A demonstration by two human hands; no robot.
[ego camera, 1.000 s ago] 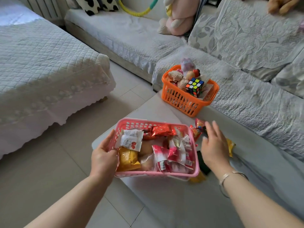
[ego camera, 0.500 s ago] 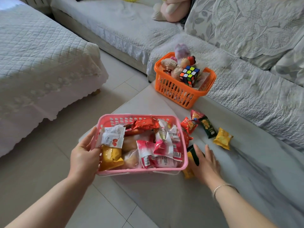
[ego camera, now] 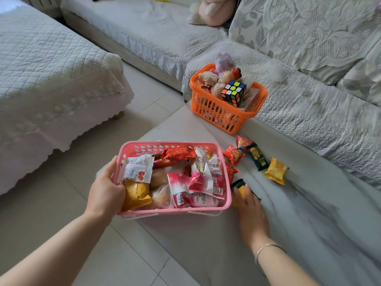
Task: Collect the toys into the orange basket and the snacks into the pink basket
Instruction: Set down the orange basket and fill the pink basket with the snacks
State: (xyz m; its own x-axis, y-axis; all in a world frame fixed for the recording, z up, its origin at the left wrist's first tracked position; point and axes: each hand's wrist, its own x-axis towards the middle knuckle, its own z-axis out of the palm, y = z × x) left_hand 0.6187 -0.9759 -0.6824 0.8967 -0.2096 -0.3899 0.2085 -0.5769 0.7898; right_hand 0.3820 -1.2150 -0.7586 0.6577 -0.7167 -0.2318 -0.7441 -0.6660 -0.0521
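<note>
Head view: her left hand (ego camera: 107, 188) clamps the pink basket's (ego camera: 175, 209) near-left rim, snacks heaped inside. Right hand (ego camera: 250, 207) lies flat, fingers spread over a yellow packet (ego camera: 241, 189) on the pale table (ego camera: 309, 234). Orange basket (ego camera: 218, 114) of toys stands beyond, beside the quilted sofa (ego camera: 309, 112).

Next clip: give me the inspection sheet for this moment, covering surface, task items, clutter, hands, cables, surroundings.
Surface: pale marble table, bare at the near right.
Task items: pink basket full of snacks; orange basket holds toys and a puzzle cube; loose snack packets on the table.
Clutter: nothing seen.
Hands: left hand grips the pink basket's end; right hand lies over a yellow packet, grip unclear.
Cables: nothing seen.
Surroundings: sofa, plush toy, tiled floor.
</note>
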